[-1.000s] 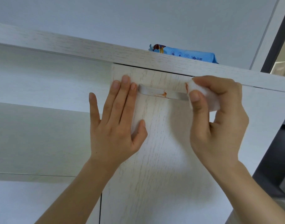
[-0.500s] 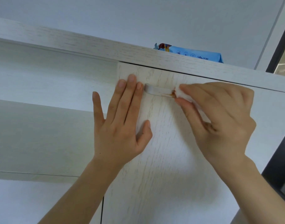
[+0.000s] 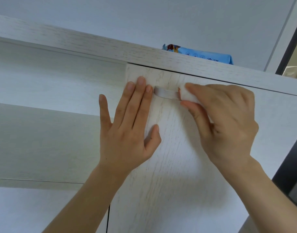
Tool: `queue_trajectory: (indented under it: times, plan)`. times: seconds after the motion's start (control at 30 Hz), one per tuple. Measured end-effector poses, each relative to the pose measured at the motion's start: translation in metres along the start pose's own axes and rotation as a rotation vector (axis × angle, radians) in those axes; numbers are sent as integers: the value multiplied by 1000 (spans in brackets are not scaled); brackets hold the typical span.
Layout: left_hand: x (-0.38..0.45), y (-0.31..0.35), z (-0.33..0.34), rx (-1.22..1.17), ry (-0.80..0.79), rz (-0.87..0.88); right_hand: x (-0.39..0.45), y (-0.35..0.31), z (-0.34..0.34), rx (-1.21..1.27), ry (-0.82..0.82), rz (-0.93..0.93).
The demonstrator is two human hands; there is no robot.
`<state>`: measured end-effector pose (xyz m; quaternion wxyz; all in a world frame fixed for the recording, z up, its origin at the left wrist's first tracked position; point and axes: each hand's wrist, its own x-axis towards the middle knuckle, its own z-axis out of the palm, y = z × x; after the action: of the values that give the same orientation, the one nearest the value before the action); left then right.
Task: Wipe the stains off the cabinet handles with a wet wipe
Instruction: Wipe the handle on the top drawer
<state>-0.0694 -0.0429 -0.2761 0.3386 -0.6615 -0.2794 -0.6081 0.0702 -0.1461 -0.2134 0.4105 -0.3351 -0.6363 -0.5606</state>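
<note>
The right end of the handle (image 3: 166, 94) lies hidden under the wet wipe (image 3: 189, 96) and the right hand (image 3: 228, 125), so any stain there cannot be seen (only a reddish trace shows at the wipe's edge). The wipe pack (image 3: 203, 56) is mostly hidden behind the cabinet top (image 3: 93, 46), its print too small to read. Both forearms run off the bottom edge.

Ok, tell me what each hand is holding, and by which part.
The right hand pinches the folded wet wipe between thumb and fingers, around the handle. The left hand holds nothing; it lies flat on the cabinet door.
</note>
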Motion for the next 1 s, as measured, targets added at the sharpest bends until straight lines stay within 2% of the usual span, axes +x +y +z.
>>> queue_trajectory:
  times: [0.47, 0.63, 0.77, 1.0]
  plan:
    - [-1, 1, 1, -49, 31, -7, 8, -13, 14, -18, 36, 1]
    - [-1, 0, -1, -73, 30, -16, 1, -7, -1, 29, 30, 176]
    - [-2, 0, 0, -73, 27, -42, 3, -9, 2, 53, -34, 116]
    - [-3, -2, 0, -97, 30, -31, 8, -13, 6, 4, 4, 38]
